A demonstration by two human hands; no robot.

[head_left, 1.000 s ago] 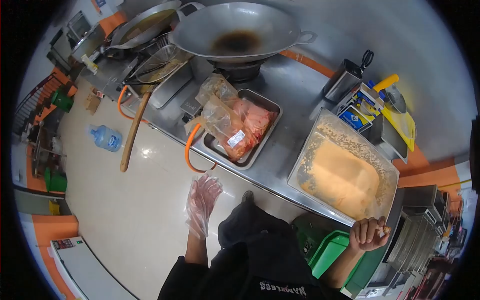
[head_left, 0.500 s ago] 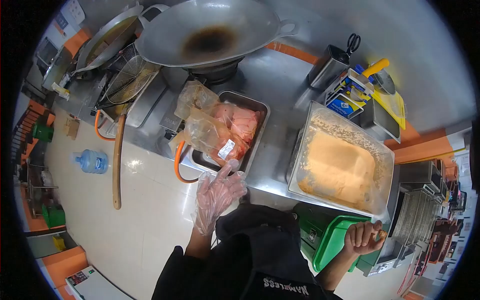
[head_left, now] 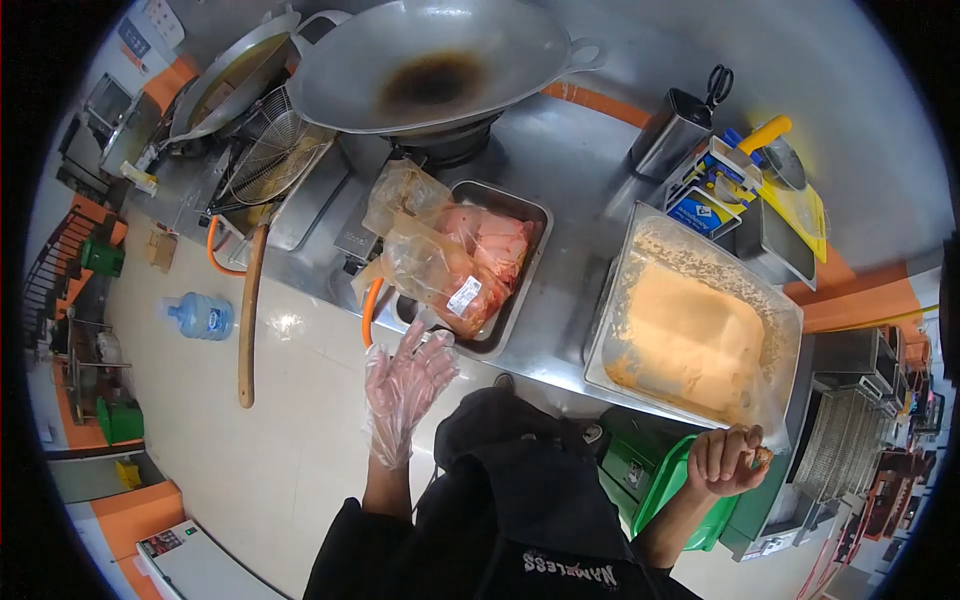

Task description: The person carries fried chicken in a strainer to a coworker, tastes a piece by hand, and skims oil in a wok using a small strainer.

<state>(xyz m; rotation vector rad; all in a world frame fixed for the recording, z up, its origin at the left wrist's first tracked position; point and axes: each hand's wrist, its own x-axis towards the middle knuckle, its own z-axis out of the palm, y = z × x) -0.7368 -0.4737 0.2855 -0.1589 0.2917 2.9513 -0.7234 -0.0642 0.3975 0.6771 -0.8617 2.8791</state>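
My left hand (head_left: 410, 385), in a clear plastic glove, is open with its fingers stretched out. It is just off the near edge of a steel tray (head_left: 541, 225). In that tray lie pink raw meat (head_left: 490, 240) and a crumpled clear plastic bag (head_left: 420, 255) with a white label, which covers part of the meat. My right hand (head_left: 722, 458) is bare, its fingers closed on a small brown piece (head_left: 764, 457) whose kind I cannot make out. It is by the near right corner of a clear tub (head_left: 618, 300) holding pale orange powder (head_left: 690, 320).
A large wok (head_left: 430, 70) sits on a burner at the back. A strainer's long wooden handle (head_left: 252, 320) juts over the counter edge. Scissors (head_left: 718, 85) stand in a steel holder (head_left: 670, 130). Below the tub is a green bin (head_left: 655, 480); a blue water jug (head_left: 203, 316) is on the floor.
My left hand has drawn back from the tray's near edge, away from the bagged meat. My right hand still grips the small brown piece. The whole view has shifted slightly.
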